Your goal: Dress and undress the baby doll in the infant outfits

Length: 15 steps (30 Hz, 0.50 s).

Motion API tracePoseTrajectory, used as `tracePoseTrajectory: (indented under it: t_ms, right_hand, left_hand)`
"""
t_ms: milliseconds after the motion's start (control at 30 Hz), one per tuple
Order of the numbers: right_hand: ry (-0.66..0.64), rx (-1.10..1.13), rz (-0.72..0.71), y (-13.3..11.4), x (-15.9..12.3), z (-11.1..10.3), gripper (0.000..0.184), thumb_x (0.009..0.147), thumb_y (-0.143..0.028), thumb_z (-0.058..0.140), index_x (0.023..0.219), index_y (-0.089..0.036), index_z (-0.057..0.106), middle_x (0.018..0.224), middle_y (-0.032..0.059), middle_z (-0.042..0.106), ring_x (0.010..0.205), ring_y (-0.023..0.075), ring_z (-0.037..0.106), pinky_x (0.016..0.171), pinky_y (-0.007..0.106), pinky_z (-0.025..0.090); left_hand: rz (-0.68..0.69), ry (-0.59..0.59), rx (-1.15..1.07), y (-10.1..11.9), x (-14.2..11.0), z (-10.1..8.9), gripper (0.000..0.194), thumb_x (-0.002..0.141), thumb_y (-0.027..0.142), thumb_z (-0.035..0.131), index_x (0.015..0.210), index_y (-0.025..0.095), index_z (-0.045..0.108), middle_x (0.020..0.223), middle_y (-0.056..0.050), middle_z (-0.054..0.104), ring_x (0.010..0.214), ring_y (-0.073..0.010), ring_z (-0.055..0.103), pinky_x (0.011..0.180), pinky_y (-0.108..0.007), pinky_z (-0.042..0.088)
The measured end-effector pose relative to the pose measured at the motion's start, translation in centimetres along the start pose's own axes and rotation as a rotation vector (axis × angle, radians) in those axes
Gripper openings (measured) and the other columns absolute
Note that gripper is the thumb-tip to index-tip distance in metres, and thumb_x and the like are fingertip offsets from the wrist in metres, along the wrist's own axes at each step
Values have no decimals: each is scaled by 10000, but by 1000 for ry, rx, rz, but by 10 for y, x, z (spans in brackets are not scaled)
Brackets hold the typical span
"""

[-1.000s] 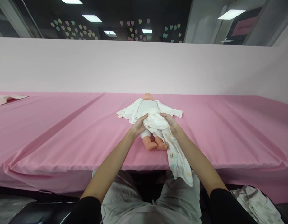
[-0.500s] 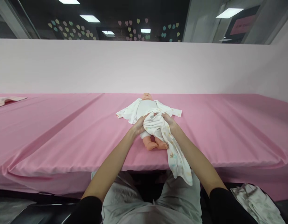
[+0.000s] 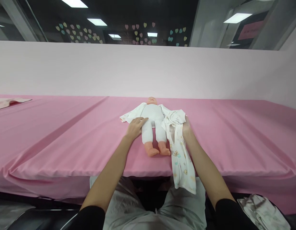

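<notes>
A baby doll (image 3: 153,124) in a white bodysuit lies on its back on the pink table (image 3: 66,134), head away from me, bare feet toward me. A white printed baby garment (image 3: 178,150) lies under and to the right of the doll and hangs over the table's front edge. My left hand (image 3: 135,126) rests on the doll's left hip with fingers stretched out, touching the garment's left flap. My right hand (image 3: 186,127) is at the right of the doll, fingers closed on a bunched fold of the garment.
A pale pink cloth (image 3: 9,102) lies at the far left of the table. A low pink wall (image 3: 148,70) backs the table. Another folded white printed cloth (image 3: 263,212) sits at the lower right beside my lap.
Both hands held the garment bunched over the doll's belly. The right hand has since pulled it off to the right, uncovering the doll's body and legs; the left hand moved to the doll's hip.
</notes>
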State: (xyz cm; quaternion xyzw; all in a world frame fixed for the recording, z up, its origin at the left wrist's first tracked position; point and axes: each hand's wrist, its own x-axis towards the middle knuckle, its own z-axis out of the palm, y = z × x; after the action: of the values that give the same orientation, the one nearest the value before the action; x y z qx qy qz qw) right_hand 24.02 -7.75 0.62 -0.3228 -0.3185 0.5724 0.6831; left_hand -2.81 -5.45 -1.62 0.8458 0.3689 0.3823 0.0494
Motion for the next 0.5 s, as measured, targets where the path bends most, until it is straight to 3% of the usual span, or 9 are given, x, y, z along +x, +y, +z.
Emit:
tracePoseTrajectory:
  t_ms: [100,200,267,367,433,500]
  right_hand:
    - [-28,77,13,5,0,2,237,616,-459,536,648,-225,517,673,33,639,750,229,605,679,372,512]
    - [-20,40,35,4,-1,5,262,621,-492,528,648,-231,517,642,35,630,743,244,609,659,388,512]
    - [-8,-14,82,-1,-3,6,244,625,-477,538,632,-234,514,610,34,618,724,240,606,638,381,509]
    - [-118,-161,156,-14,-13,11,168,599,-366,604,646,-216,546,588,16,604,633,196,585,575,320,492]
    - [-232,-275,143,-24,-23,21,177,549,-277,660,679,-194,572,580,-10,592,566,155,557,529,268,465]
    - [-412,-476,137,-36,-35,40,202,525,-233,690,688,-176,585,539,-36,557,489,117,504,470,231,419]
  left_hand:
    - [117,-72,-22,3,-3,-1,465,742,195,566,1201,270,578,1323,-109,459,1250,-316,359,1053,-451,210]
    - [121,-66,-272,13,-3,6,481,670,241,680,1147,261,615,1338,-95,463,1281,-292,347,1083,-390,209]
    - [-45,47,-481,18,-1,12,460,650,279,714,1099,221,631,1266,-102,535,1217,-272,437,1052,-355,284]
    - [-360,305,-663,18,6,18,385,728,360,654,1065,180,603,1123,-91,620,1094,-241,538,952,-341,390]
    - [-449,453,-734,17,10,18,366,754,358,634,1073,190,569,1126,-70,618,1099,-212,534,937,-310,395]
    - [-493,516,-839,18,13,16,386,729,318,669,1079,210,548,1177,-51,596,1166,-196,486,959,-277,373]
